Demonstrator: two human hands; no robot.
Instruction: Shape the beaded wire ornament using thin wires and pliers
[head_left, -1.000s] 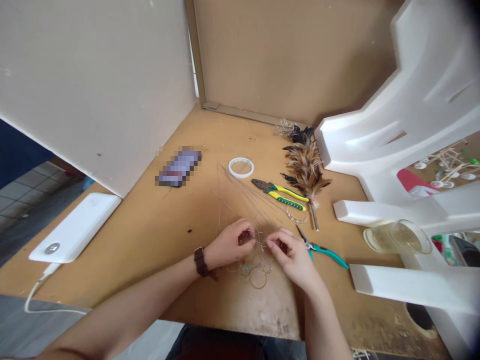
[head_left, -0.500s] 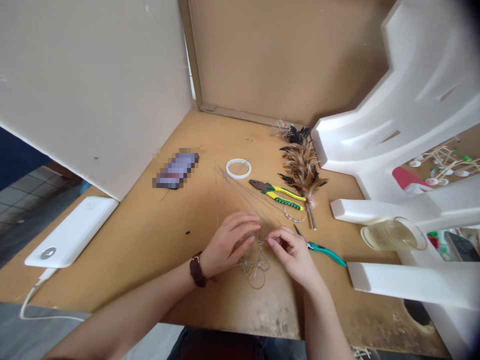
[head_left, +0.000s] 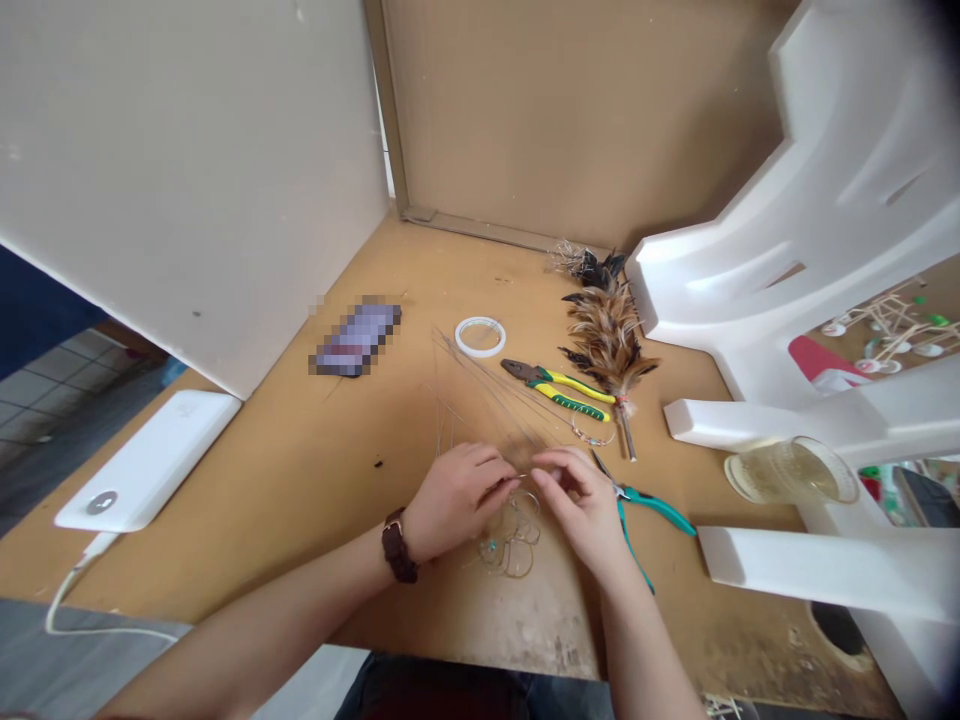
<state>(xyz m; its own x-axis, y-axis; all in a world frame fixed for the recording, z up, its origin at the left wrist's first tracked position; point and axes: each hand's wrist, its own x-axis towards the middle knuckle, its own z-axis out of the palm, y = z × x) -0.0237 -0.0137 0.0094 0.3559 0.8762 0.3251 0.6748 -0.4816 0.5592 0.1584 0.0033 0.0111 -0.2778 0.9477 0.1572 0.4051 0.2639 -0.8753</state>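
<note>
Both hands sit close together over the wooden table (head_left: 300, 470). Left hand (head_left: 454, 495), watch strap on the wrist, has its fingers curled in, thumb and forefinger pinched on a thin wire (head_left: 521, 477) that runs across to the right hand (head_left: 581, 505). Right-hand fingertips are also pinched shut on the same wire, the two pinches nearly touching.

Just below the fingertips, between the wrists, lies a tangle of wire loops (head_left: 510, 535) with a small blue bead in it, flat on the table. Whether the pinched wire joins that tangle, cannot tell.

Straight beyond the fingers, a fan of long thin straight wires (head_left: 480, 385) spreads away across the table. Teal-handled pliers (head_left: 645, 505) lie just beside the right hand's outer edge, touching or nearly so. Further out past the right fingers: yellow-green pliers (head_left: 562, 390), then a feather bundle (head_left: 607, 335), then a white tape ring (head_left: 480, 336).

Well off from the left hand: a power bank (head_left: 150, 460) with cable. Well off from the right hand: a glass (head_left: 791, 470) beside white foam blocks (head_left: 825, 250).
</note>
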